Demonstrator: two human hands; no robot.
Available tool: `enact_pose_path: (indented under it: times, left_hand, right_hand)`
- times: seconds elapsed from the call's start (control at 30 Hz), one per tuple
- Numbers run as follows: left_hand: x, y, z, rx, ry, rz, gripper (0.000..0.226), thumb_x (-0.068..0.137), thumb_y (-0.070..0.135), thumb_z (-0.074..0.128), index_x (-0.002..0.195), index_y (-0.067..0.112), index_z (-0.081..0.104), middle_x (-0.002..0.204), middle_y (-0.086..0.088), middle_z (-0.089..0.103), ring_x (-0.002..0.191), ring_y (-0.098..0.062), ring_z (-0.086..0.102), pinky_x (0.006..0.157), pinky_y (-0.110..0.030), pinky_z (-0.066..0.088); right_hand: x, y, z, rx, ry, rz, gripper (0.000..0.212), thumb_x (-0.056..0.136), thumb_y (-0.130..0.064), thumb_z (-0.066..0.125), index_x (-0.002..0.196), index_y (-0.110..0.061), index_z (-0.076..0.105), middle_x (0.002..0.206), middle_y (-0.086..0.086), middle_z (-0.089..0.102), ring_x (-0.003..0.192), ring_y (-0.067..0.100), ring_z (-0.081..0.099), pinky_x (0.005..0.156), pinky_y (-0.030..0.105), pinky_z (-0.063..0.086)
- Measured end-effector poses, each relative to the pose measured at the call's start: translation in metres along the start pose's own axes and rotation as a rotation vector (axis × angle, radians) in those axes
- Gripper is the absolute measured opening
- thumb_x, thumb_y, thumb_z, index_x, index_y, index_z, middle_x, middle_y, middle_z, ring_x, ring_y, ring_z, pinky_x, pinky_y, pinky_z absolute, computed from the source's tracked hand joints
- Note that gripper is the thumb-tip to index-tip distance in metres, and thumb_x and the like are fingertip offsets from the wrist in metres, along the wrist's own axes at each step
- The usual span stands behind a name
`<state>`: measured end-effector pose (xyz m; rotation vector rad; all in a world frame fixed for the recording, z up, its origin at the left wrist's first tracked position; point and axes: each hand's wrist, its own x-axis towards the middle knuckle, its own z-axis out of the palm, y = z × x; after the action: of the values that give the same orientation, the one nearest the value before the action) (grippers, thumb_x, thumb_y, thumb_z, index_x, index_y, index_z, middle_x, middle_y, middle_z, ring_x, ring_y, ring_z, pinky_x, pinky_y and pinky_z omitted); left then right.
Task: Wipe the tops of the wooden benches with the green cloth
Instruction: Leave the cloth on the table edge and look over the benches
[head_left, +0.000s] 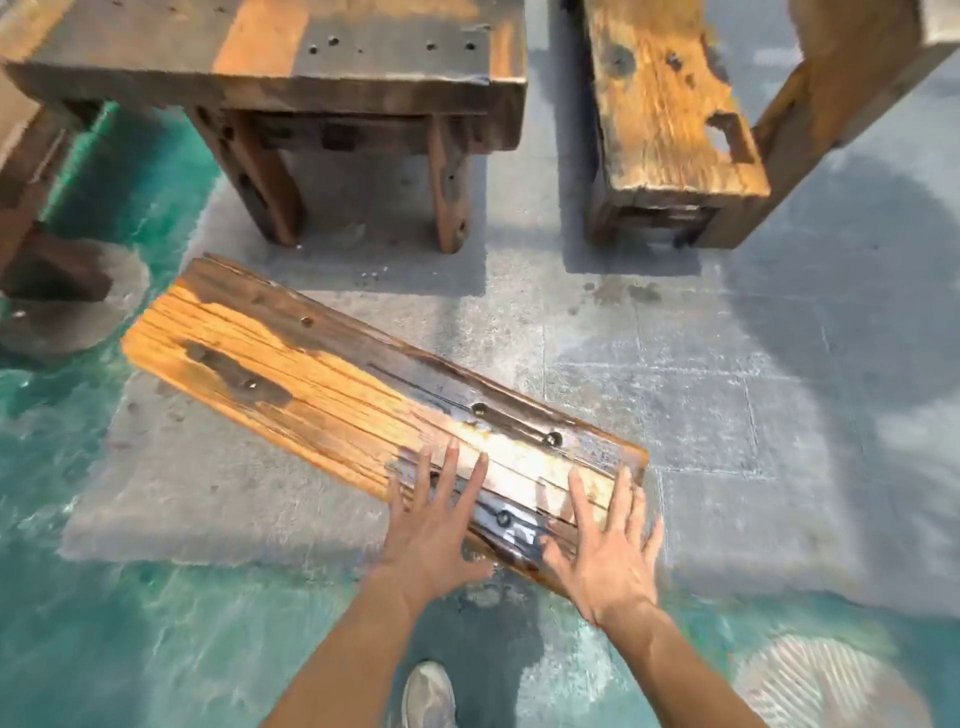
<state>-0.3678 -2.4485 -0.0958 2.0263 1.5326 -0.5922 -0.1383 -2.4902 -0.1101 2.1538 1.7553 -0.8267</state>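
Wooden bench (332, 384), grey paving (727, 415), teal floor (156, 649)

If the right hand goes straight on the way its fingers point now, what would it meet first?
The right hand lies spread on the near bench. Past its far edge comes bare floor, then probably the end of the narrow bench; depth is unclear.

You see a grey paved floor (727, 389) far and right, a teal painted floor (156, 623) left and near, and your pale shoe (428, 696) nearest.
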Motion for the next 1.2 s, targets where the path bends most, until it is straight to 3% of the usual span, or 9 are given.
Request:
enact_pose_path:
  times: [0.17,0.23,0.3,0.37,0.43,0.6,0.8,0.97,1.2]
  left_hand:
    - [0.071,0.012,0.091,0.132,0.072,0.173,0.150,0.073,0.075,0.077,0.143,0.042,-0.051,0.156,-0.004,-0.055,0.140,-0.041,-0.050,0.113,-0.070,-0.025]
    - [0.087,0.011,0.093,0.193,0.112,0.215,0.153,0.070,0.077,0.078,0.143,0.040,-0.052,0.156,-0.004,-0.056,0.143,-0.042,-0.047,0.115,-0.075,-0.021]
    - [0.131,0.009,0.139,0.334,0.143,0.252,0.152,0.067,0.083,0.074,0.145,0.041,-0.050,0.158,-0.005,-0.053,0.146,-0.041,-0.044,0.114,-0.077,-0.020]
    - [0.164,0.004,0.161,0.257,0.328,0.303,0.144,0.065,0.092,0.064,0.152,0.043,-0.040,0.165,-0.006,-0.042,0.153,-0.042,-0.033,0.114,-0.078,-0.015]
    - [0.175,-0.005,0.157,0.312,0.498,0.298,0.141,0.060,0.097,0.058,0.159,0.044,-0.027,0.171,-0.006,-0.028,0.159,-0.042,-0.017,0.116,-0.078,-0.008]
    - [0.193,-0.007,0.222,0.316,0.453,0.408,0.147,0.051,0.098,0.060,0.157,0.048,-0.030,0.172,-0.003,-0.028,0.159,-0.038,-0.019,0.117,-0.077,-0.010]
    - [0.205,-0.014,0.218,0.320,0.521,0.281,0.151,0.047,0.095,0.070,0.149,0.057,-0.035,0.171,0.006,-0.030,0.159,-0.034,-0.024,0.115,-0.080,-0.009]
    - [0.191,-0.007,0.240,0.311,0.642,0.218,0.152,0.048,0.090,0.077,0.149,0.060,-0.032,0.173,0.009,-0.023,0.158,-0.042,-0.020,0.116,-0.082,-0.005]
    - [0.197,0.010,0.234,0.383,0.666,0.259,0.153,0.042,0.093,0.075,0.149,0.063,-0.030,0.169,0.004,-0.035,0.151,-0.050,-0.034,0.108,-0.087,-0.014]
  right_hand:
    - [0.031,0.033,0.108,0.028,0.041,0.067,0.119,0.071,-0.097,0.040,0.141,-0.055,-0.048,0.155,0.012,-0.056,0.154,0.047,-0.031,0.124,0.074,0.003]
    - [0.032,0.032,0.116,0.000,0.031,0.045,0.131,0.055,-0.104,0.043,0.152,-0.057,-0.032,0.167,0.013,-0.040,0.156,0.049,-0.024,0.119,0.079,0.013]
    - [0.055,0.040,0.166,-0.019,0.146,0.053,0.138,0.046,-0.104,0.055,0.164,-0.054,0.005,0.176,0.018,-0.004,0.158,0.054,0.001,0.104,0.081,0.034]
    - [0.085,0.052,0.202,0.012,0.316,0.001,0.135,0.045,-0.100,0.066,0.163,-0.047,0.028,0.173,0.018,0.022,0.155,0.053,0.019,0.095,0.075,0.044]
    - [0.097,0.049,0.187,-0.055,0.407,0.019,0.134,0.045,-0.099,0.069,0.162,-0.048,0.030,0.171,0.017,0.027,0.155,0.050,0.022,0.096,0.072,0.044]
    - [0.089,0.065,0.256,-0.080,0.488,0.069,0.132,0.045,-0.103,0.054,0.162,-0.047,0.031,0.167,0.018,0.036,0.153,0.050,0.030,0.098,0.072,0.045]
    - [0.114,0.057,0.252,-0.138,0.542,0.026,0.142,0.044,-0.108,0.053,0.160,-0.054,-0.009,0.176,0.010,0.005,0.159,0.043,0.001,0.111,0.066,0.034]
    - [0.106,0.066,0.265,-0.134,0.576,-0.011,0.148,0.047,-0.098,0.070,0.158,-0.050,-0.014,0.176,0.013,-0.003,0.158,0.049,-0.001,0.110,0.071,0.028]
    - [0.102,0.081,0.258,-0.161,0.592,0.017,0.145,0.049,-0.096,0.072,0.156,-0.051,-0.014,0.174,0.013,-0.001,0.156,0.051,0.001,0.108,0.075,0.029]
